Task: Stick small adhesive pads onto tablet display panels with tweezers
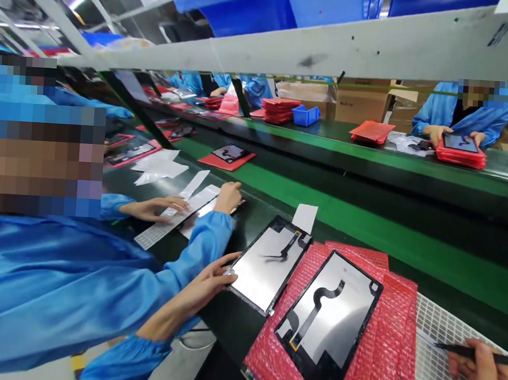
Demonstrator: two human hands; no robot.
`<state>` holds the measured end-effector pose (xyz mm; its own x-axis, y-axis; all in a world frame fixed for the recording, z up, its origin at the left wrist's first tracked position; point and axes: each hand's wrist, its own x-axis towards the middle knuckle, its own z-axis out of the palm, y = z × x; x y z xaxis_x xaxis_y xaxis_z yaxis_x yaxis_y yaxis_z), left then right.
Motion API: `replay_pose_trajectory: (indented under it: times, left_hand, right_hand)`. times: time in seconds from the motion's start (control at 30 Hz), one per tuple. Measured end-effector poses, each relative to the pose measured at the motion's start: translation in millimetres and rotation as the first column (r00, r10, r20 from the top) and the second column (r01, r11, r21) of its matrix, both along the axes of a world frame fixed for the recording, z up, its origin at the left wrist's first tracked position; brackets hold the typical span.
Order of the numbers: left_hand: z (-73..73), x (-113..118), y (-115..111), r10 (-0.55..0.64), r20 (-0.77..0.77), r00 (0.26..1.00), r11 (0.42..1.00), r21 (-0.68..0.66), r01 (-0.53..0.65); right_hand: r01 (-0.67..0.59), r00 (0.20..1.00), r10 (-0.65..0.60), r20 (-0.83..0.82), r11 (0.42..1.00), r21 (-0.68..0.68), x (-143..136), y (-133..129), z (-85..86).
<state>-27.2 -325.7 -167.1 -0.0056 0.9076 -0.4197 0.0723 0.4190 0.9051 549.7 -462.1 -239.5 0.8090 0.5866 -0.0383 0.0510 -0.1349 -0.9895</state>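
Observation:
My left hand [207,284] grips the left edge of a tablet screen panel [260,265], its silvery back facing up with a dark flex cable on it. At the lower right, my right hand [484,373] pinches black tweezers [463,351], whose tips point left over a sheet of small white stickers [437,321]. Between my hands, a second screen panel [336,315] with a curved black flex cable lies on a pile of red bubble-wrap pouches [393,336]. A small white paper piece [305,218] touches the far edge of the held panel.
On my left, a co-worker in a blue smock handles a white strip [177,217] on the dark bench. A green conveyor belt [287,206] runs behind, carrying a panel on a red pouch [228,157]. Overhead is a white shelf beam [288,49] with blue bins [248,6]. Another worker sits opposite.

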Motion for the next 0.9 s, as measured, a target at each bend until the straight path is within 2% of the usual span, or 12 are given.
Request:
replay_pose_trajectory:
  times: [0.1, 0.23, 0.27, 0.33, 0.4, 0.5, 0.57, 0.67, 0.73, 0.77, 0.83, 0.9]
  left_hand:
    - [-9.0, -10.4, 4.4, -0.012, -0.130, 0.991, 1.000, 0.014, 0.014]
    - [-6.6, -15.3, 7.9, 0.050, -0.366, 0.929, 0.989, 0.147, 0.005]
    - [-4.5, -11.9, 8.3, 0.050, -0.427, 0.903, 0.978, 0.205, 0.043]
    - [0.3, 5.2, 8.2, -0.031, -0.551, 0.834, 0.913, 0.324, 0.248]
    - [6.0, 38.4, 6.3, -0.167, -0.666, 0.727, 0.728, 0.415, 0.546]
    - [18.8, 112.3, -0.6, -0.326, -0.768, 0.552, 0.308, 0.466, 0.830]
    - [29.0, 167.4, -6.4, -0.391, -0.810, 0.436, 0.047, 0.456, 0.889]
    - [38.2, 241.9, -14.8, -0.427, -0.861, 0.276, -0.258, 0.408, 0.876]
    - [35.3, 280.0, -19.1, -0.382, -0.904, 0.193, -0.392, 0.348, 0.852]
    - [31.1, 294.8, -20.6, -0.347, -0.923, 0.164, -0.428, 0.312, 0.848]
    - [19.5, 315.5, -22.5, -0.276, -0.952, 0.135, -0.432, 0.248, 0.867]
    - [8.4, 325.0, -23.3, -0.213, -0.968, 0.130, -0.397, 0.208, 0.894]
  right_hand:
    - [-0.012, 0.998, 0.012, -0.056, 1.000, -0.006, -5.6, -4.7, 13.5]
    - [-0.003, 0.999, 0.004, -0.051, 1.000, 0.029, -11.2, -4.5, 36.2]
    - [-0.005, 0.999, 0.007, -0.045, 0.999, 0.044, -11.4, -4.2, 40.9]
    - [-0.028, 0.999, 0.031, -0.033, 0.998, 0.061, -10.7, -4.3, 48.4]
    - [-0.051, 0.998, 0.052, -0.020, 0.998, 0.047, -10.9, -5.2, 53.1]
    - [-0.098, 0.995, 0.098, -0.006, 0.995, 0.010, -15.2, -5.7, 54.3]
    - [-0.139, 0.990, 0.139, -0.007, 0.990, -0.008, -19.1, -4.4, 51.7]
    - [-0.195, 0.981, 0.194, -0.016, 0.980, -0.032, -21.0, -1.6, 46.8]
    - [-0.225, 0.974, 0.224, -0.020, 0.973, -0.050, -17.9, -1.3, 45.6]
    - [-0.238, 0.971, 0.237, -0.022, 0.969, -0.061, -15.2, -2.0, 45.7]
    - [-0.253, 0.967, 0.252, -0.024, 0.964, -0.077, -8.8, -5.3, 46.8]
    - [-0.256, 0.967, 0.254, -0.029, 0.963, -0.088, -3.0, -10.9, 48.4]
